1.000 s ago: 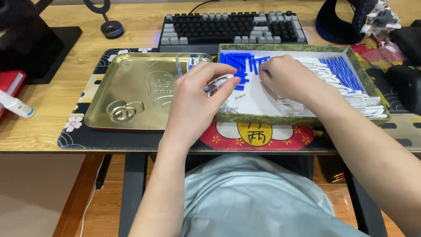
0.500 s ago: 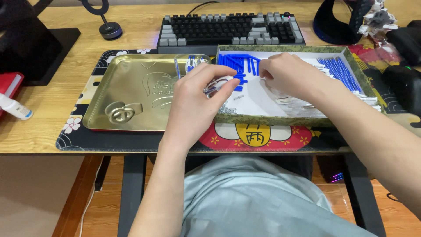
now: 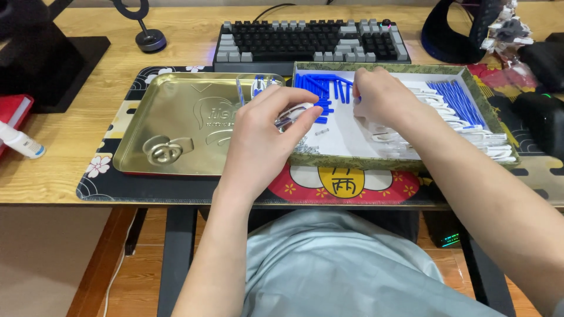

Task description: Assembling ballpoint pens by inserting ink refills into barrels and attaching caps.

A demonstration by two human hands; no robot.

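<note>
The small clear-and-white piece point(image 3: 295, 113) sat pinched between the thumb and curled fingers of our left hand point(image 3: 258, 138), held just over the near-left corner of the shallow box point(image 3: 405, 162), right where the box's rim meets the gold tray point(image 3: 176, 123). That hand was closed round the piece, with only its pale end showing past the fingertips. Our right hand point(image 3: 382, 97) lay inside the box, palm down and fingers bent loosely, fingertips down among the short blue pieces point(image 3: 320, 88); whether it had already nipped one up we could not tell, since the fingers hid it.

We judged the step in hand to be picking a part from the box to go with the piece in the left hand. The next move called for a clean pinch on one blue piece only, then bringing both hands close and lining the two parts up end to end.

Further right in the box lay long blue rods point(image 3: 455, 100) and a heap of white parts point(image 3: 470, 132). A few clear pieces point(image 3: 252, 85) rested at the tray's far edge. Beyond stood the keyboard point(image 3: 311, 38); all of it sat on a patterned desk mat point(image 3: 176, 189).

Against the frames a second and half a second back, little differed: both hands kept nearly the same places, the left still clamped on its piece and the right still working among the blue pieces
</note>
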